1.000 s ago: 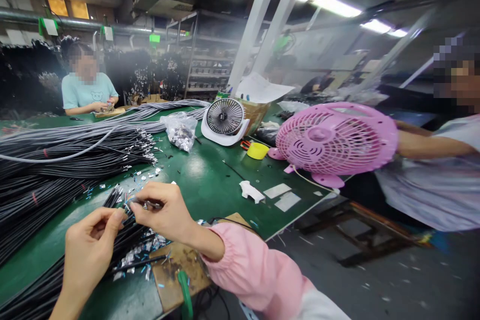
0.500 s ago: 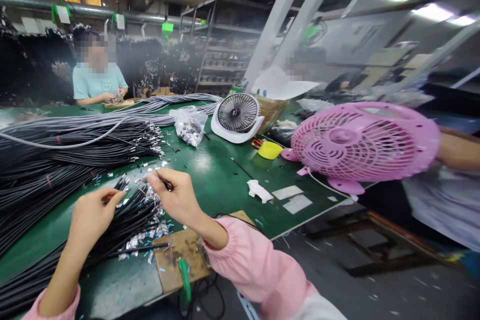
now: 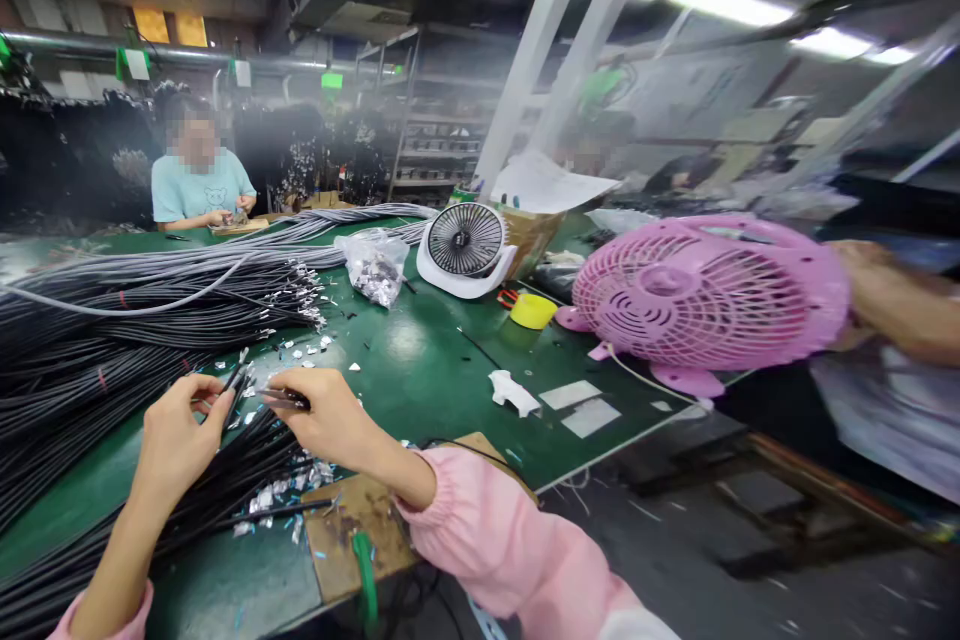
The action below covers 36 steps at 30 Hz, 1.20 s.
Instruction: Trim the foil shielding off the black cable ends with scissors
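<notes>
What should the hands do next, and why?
Perhaps the right hand should bring its small tool to the black cable, since the left hand pinches that cable near its end and the tool is close by.

Lit tubes cross the upper right. White posts slant at upper centre, beside shelves. Upper left, yellow panes glow above a pipe. Lower right, a wooden bench stands on a grey floor.

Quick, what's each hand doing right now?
Left hand: closed, pinching a black cable near its end.
Right hand: closed, holding a small dark tool; I can't tell exactly what kind.
</notes>
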{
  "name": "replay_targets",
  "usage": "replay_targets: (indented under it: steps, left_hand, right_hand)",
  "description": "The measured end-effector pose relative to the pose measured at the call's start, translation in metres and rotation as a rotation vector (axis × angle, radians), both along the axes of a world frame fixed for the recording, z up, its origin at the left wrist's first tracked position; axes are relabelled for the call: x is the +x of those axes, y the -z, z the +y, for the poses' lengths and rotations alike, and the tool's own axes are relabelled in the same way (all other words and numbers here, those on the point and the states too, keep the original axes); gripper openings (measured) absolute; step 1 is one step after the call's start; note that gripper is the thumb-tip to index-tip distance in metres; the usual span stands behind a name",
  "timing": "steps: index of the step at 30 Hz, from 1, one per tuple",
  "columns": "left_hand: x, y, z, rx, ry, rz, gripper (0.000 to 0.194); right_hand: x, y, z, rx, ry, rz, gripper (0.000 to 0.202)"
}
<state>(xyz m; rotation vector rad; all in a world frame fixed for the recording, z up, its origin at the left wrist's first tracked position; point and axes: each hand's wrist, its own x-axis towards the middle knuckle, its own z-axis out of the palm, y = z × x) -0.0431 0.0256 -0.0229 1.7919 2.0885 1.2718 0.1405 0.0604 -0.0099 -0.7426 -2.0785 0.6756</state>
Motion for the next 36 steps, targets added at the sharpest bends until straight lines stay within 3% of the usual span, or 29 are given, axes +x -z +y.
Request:
replay_targets:
  steps: [4,9,12,14,20,27,34,36]
  left_hand:
    - [0.011,-0.004,-0.012,0.065,0.090,-0.120,0.042]
    - [0.021,-0.008,-0.025,0.186,0.114,-0.193,0.023]
    - [0.025,-0.010,-0.029,0.213,0.172,-0.129,0.035]
    - [0.027,-0.010,-0.031,0.240,0.200,-0.046,0.032]
    - [0.034,-0.008,-0.038,0.295,0.123,-0.046,0.012]
    - [0.043,-0.004,-0.043,0.461,0.093,0.013,0.008]
    - [0.039,-0.008,-0.042,0.394,0.035,-0.058,0.008]
    - [0.039,-0.010,-0.042,0.381,0.022,-0.103,0.007]
  right_hand:
    - [-0.002,-0.004,0.000,-0.063,0.039,0.146,0.012]
    - [-0.003,-0.005,-0.001,-0.099,0.031,0.238,0.014]
    - [-0.002,-0.004,-0.003,-0.074,-0.003,0.261,0.014]
    - [-0.001,-0.004,-0.006,-0.052,-0.008,0.274,0.012]
    - [-0.003,-0.005,-0.011,-0.055,-0.003,0.279,0.009]
    - [-0.005,-0.007,-0.014,-0.065,0.036,0.291,0.011]
    - [-0.003,-0.009,-0.018,-0.149,0.029,0.243,0.010]
    - [0.000,-0.012,-0.020,-0.190,0.037,0.190,0.019]
